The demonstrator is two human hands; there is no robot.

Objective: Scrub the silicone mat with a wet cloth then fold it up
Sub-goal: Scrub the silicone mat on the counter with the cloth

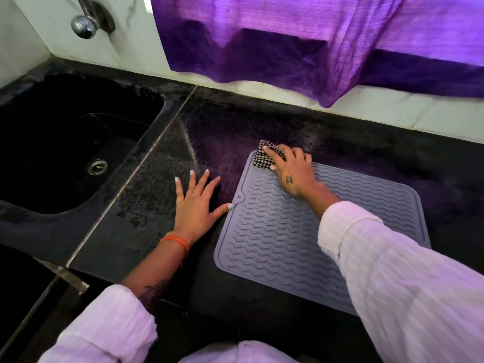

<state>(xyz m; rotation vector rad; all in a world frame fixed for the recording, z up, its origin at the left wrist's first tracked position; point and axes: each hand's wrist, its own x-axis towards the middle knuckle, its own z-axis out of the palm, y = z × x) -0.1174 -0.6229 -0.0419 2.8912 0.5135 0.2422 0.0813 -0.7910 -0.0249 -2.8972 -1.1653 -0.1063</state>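
Now your right hand (290,169) presses the checked cloth (264,157) onto the grey silicone mat (288,231), fingers curled over it at the mat's 11 o'clock corner. The mat lies flat on the black bench (146,184). Your left hand (195,203) rests spread on the bench at the mat's 9 o'clock, thumb touching its edge. At the bench's 9 o'clock, the black sink (65,142) shows only its drain (97,166).

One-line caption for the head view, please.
Right hand presses a checked cloth onto the grey silicone mat's far corner; left hand flat on the counter.
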